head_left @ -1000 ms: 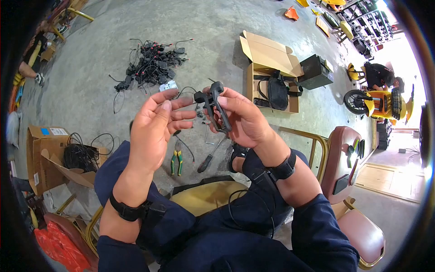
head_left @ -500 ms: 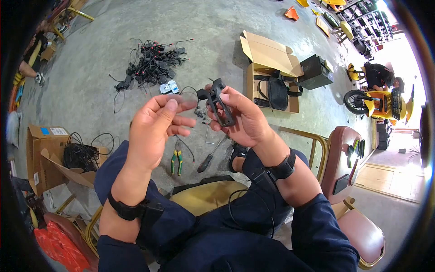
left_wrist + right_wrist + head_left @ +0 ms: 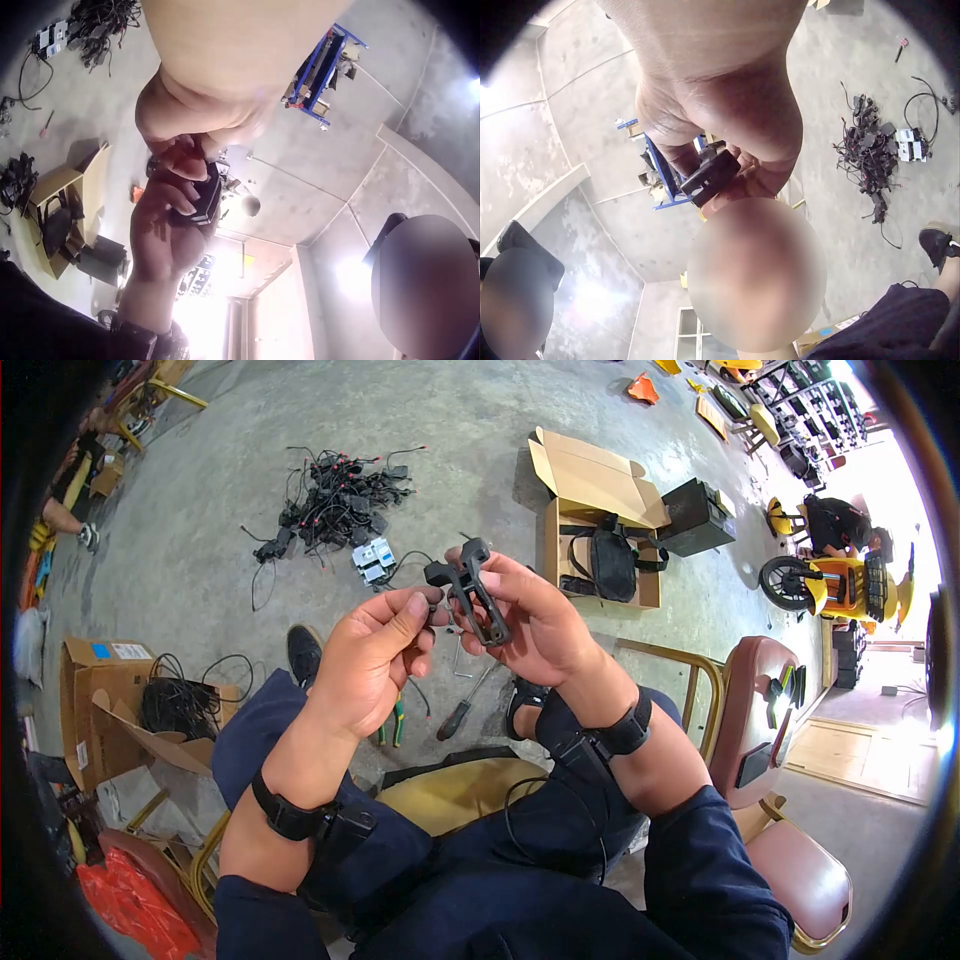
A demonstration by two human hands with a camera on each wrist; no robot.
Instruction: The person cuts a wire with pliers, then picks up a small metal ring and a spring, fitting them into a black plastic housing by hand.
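My right hand [image 3: 545, 622] grips a black plastic bracket [image 3: 487, 607] with two long arms and an open middle, thumb on its near side. The bracket is tilted, and in the right wrist view its dark end [image 3: 712, 177] sticks out between thumb and fingers. Close at its left side, my left hand [image 3: 365, 655] has its thumb and fingertips drawn together in a pinch around a small dark piece [image 3: 432, 612], mostly hidden. Seen from the left wrist, the fingers of both hands meet around the bracket [image 3: 208, 199].
Green-handled pliers [image 3: 398, 725], partly covered, and a screwdriver [image 3: 455, 718] lie on the floor below. Beyond are a heap of black wired parts [image 3: 335, 505], a blue-white box [image 3: 373, 561] and an open carton [image 3: 552, 550] holding a black bag. A chair [image 3: 755, 720] stands at right.
My left hand has moved right to the bracket, its spread fingers drawing together. It now covers much of the pliers. My right hand keeps hold of the bracket, tilting it slightly.
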